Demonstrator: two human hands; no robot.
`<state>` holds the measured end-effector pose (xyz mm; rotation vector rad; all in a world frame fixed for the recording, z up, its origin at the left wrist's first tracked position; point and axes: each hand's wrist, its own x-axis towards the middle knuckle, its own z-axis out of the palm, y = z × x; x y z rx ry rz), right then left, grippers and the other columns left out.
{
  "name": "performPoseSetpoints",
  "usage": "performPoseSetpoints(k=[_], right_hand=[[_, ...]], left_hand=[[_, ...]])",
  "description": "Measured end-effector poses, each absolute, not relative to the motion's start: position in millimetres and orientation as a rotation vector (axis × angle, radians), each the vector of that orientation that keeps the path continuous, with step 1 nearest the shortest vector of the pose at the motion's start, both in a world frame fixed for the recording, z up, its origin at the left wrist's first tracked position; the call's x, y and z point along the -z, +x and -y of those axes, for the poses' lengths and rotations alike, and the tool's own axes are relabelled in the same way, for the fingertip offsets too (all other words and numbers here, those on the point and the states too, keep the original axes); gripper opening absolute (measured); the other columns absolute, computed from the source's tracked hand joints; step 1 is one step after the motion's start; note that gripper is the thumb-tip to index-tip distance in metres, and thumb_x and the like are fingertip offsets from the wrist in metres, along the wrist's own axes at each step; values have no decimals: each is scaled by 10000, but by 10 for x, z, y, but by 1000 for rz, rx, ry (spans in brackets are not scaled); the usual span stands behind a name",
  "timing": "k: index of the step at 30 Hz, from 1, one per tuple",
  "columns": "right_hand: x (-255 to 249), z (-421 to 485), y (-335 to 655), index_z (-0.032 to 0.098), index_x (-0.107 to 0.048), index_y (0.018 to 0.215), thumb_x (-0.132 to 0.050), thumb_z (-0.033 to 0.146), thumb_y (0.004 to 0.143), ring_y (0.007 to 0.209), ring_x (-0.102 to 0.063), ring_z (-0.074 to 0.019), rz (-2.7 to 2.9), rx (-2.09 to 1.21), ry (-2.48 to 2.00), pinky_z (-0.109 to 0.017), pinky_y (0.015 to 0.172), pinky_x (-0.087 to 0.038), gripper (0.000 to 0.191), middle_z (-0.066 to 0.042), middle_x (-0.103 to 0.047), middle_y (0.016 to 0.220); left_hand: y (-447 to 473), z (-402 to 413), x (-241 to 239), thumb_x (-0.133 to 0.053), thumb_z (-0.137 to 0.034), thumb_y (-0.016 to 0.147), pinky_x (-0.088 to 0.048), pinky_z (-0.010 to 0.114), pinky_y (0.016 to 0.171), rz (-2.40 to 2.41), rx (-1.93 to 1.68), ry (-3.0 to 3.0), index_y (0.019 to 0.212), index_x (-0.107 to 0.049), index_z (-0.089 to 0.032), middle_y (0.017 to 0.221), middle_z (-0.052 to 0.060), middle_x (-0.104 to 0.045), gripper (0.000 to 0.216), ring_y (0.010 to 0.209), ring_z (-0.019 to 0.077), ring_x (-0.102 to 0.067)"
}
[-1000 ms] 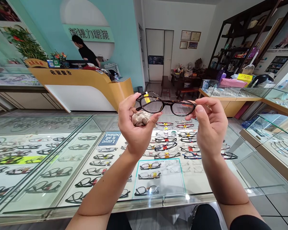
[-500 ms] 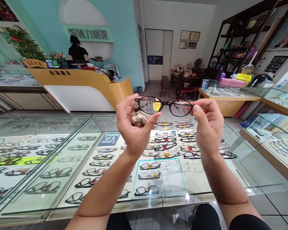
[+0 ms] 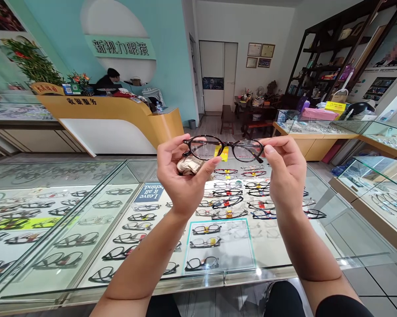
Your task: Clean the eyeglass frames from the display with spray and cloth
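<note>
A pair of dark-rimmed eyeglasses [image 3: 228,144] is held up level above the glass counter, between both hands. My left hand [image 3: 185,176] grips its left end with fingers and thumb, and a crumpled beige cloth [image 3: 191,165] is tucked in the same palm. At the other end, my right hand [image 3: 286,169] pinches the frame near the hinge between thumb and fingers. A yellow tag [image 3: 221,153] shows behind the bridge and lenses. Below lie rows of eyeglasses [image 3: 228,201] inside the glass display case [image 3: 224,278].
More glass cases stand left and right [image 3: 383,176]. A yellow reception counter [image 3: 119,105] is across the floor, with a person [image 3: 109,80] in dark clothes bent low behind it. Benches [image 3: 227,116] and a cluttered table are at the back.
The eyeglasses have tilted slightly, so the yellow tag now shows by the bridge, and both hands shifted a little left. The person behind the counter has gone from standing to lower down.
</note>
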<state>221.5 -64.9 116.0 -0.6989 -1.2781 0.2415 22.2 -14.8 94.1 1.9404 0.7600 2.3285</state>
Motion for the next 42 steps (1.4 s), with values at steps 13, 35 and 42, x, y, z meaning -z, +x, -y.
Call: performPoseSetpoints(k=[13, 35, 42], right_hand=[[-1233, 542, 2397, 288, -765, 1101, -664, 435, 1014, 964, -725, -218, 1412, -392, -581, -403, 842, -609, 199, -45, -774, 1054], [-1264, 828, 2297, 400, -809, 1274, -851, 429, 966, 1216, -699, -326, 1867, 230, -529, -547, 1023, -590, 313, -69, -729, 1293], [-1282, 867, 2291, 342, -799, 1157, -822, 389, 987, 1167, -694, -309, 1909, 205, -541, -523, 1007, -569, 177, -73, -739, 1259]], left_hand=[[53, 69, -1094, -947, -729, 772, -602, 280, 593, -620, -1995, 1746, 1369, -710, -280, 1195, 109, -814, 784, 868, 206, -793], [144, 243, -1215, -990, -659, 703, -431, 205, 547, -352, -696, 1356, 993, -747, -135, 825, 22, -658, 647, 622, 94, -543], [137, 194, -1166, -947, -686, 750, -407, 217, 585, -346, -597, 1400, 928, -710, -141, 791, 19, -642, 620, 668, 116, -560]])
